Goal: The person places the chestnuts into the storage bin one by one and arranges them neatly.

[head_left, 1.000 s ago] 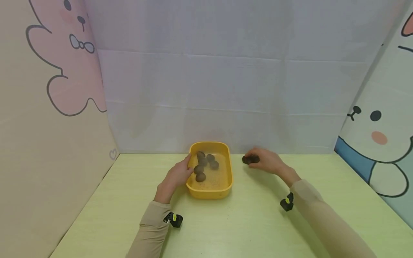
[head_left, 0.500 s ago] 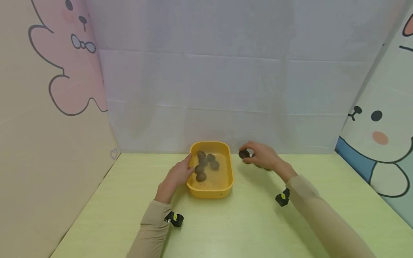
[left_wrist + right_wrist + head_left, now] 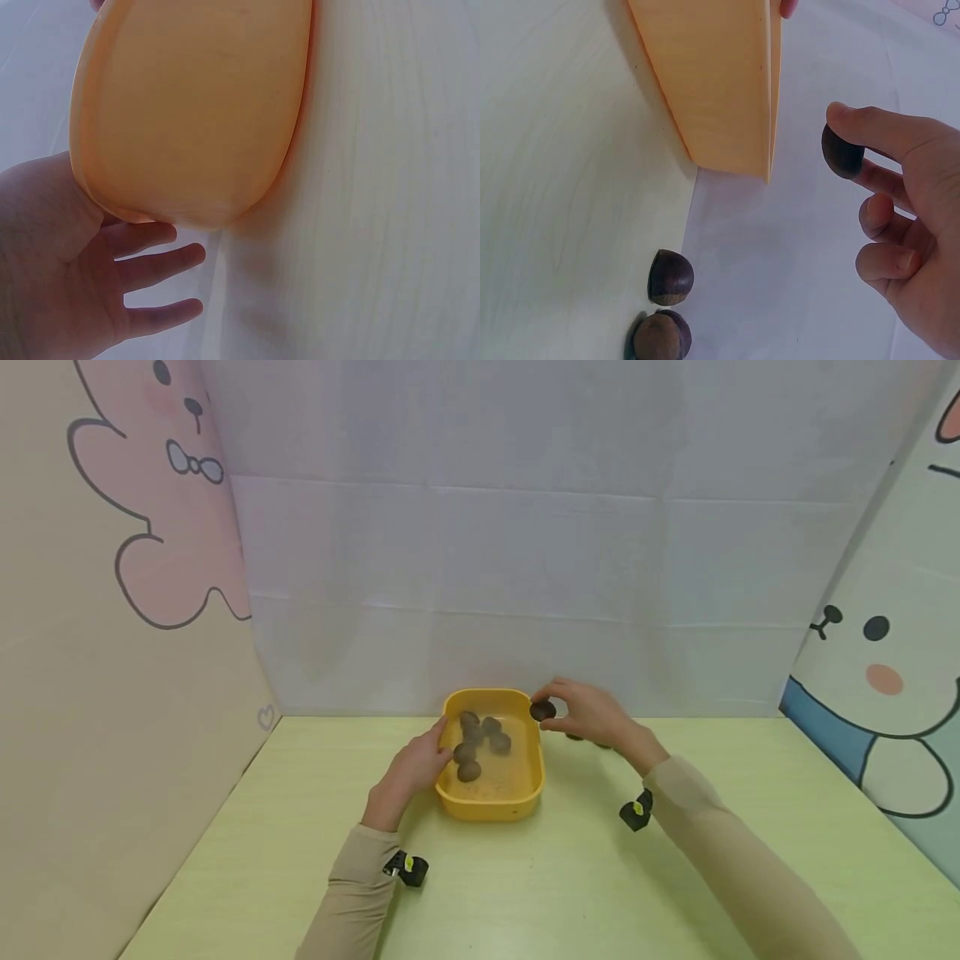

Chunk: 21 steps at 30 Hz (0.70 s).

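A yellow plastic tub [image 3: 490, 812] stands on the table by the back wall, with several brown chestnuts [image 3: 468, 771] in it, mostly toward its left side and far end. My left hand [image 3: 408, 772] grips the tub's left rim, thumb over the inside and fingers outside; in the left wrist view some fingers [image 3: 161, 266] are spread below the tub. Between thumb and fingertips my right hand [image 3: 588, 714] pinches a dark chestnut [image 3: 843, 154], raised beside the tub's right rim. Other chestnuts [image 3: 670, 277] lie on the table to the right of the tub, partly hidden by my right hand in the head view.
The pale table [image 3: 525, 893] meets a white sheet wall [image 3: 450, 560] right behind the tub. Side panels with cartoon animals [image 3: 873, 693] border the table at left and right. Small black devices [image 3: 636, 810] are strapped to both wrists.
My right hand has lifted one chestnut off the group on the table and carried it left to the tub's right rim. The left hand keeps its hold on the tub.
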{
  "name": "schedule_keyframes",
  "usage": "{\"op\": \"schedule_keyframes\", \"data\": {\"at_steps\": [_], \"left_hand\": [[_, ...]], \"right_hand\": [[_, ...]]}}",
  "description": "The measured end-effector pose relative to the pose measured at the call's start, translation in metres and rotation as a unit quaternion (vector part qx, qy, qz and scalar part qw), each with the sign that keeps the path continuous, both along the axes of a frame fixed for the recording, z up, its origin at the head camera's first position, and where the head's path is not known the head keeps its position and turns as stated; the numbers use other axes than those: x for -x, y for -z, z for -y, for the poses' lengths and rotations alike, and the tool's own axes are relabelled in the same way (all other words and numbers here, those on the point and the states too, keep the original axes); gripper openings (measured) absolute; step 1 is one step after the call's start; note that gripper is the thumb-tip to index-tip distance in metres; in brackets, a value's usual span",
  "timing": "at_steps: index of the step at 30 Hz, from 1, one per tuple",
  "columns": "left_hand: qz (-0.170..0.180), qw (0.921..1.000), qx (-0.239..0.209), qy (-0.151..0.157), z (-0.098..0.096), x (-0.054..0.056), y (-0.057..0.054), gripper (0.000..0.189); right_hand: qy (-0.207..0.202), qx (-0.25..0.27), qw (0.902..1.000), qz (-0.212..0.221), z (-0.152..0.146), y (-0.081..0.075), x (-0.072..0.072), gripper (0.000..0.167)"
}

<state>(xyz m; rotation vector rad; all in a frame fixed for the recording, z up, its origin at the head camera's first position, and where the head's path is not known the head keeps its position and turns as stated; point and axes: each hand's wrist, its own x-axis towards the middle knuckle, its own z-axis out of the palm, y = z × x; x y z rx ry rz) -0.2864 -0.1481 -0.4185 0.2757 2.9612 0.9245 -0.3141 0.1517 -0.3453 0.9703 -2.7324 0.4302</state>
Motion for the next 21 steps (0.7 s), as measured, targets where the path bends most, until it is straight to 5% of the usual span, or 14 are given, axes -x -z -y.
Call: {"op": "schedule_keyframes", "data": {"at_steps": [21], "left_hand": [[0.004,0.9999,0.010,-0.002,-0.002,-0.003,-0.002,0.065]], "right_hand": [[-0.037,-0.033,0.9980,0.040,0.052,0.012,0.010,0.034]]}}
